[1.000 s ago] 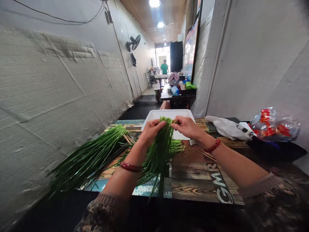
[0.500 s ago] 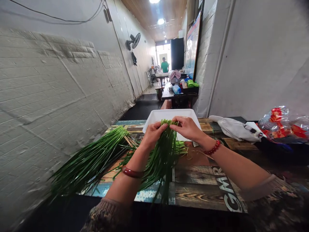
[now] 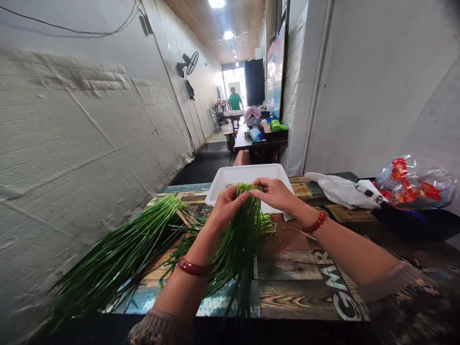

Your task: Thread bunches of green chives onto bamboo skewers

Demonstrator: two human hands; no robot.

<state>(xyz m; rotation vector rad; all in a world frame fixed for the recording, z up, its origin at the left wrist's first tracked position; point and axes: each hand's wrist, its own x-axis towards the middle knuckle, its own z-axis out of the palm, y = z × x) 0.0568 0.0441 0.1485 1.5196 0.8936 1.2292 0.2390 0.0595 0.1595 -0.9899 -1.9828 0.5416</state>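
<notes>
A bunch of garlic chives (image 3: 247, 235) hangs from both hands, its pale cut ends up and its long green leaves trailing down over the table. My left hand (image 3: 227, 205) pinches the bunch near the top with thumb and fingers. From the other side my right hand (image 3: 276, 192) grips the same stems, its thumb close to the left one. More chives lie behind the bunch, with stem ends (image 3: 268, 224) pointing right. On the left rests a large pile of chives (image 3: 122, 254). A white plastic tub (image 3: 212, 189) stands just beyond my hands.
Thin tan sticks (image 3: 185, 218) lie by the left pile's stem ends. At right are a white cap (image 3: 336, 191) and clear plastic bags with red print (image 3: 413, 184). The patterned wooden table (image 3: 291, 292) runs between walls. A person in green (image 3: 235, 100) stands far back.
The whole view has shifted a little, so things sit further left. Both hands keep hold of the chives, with the fingers slightly rearranged near the stem ends.
</notes>
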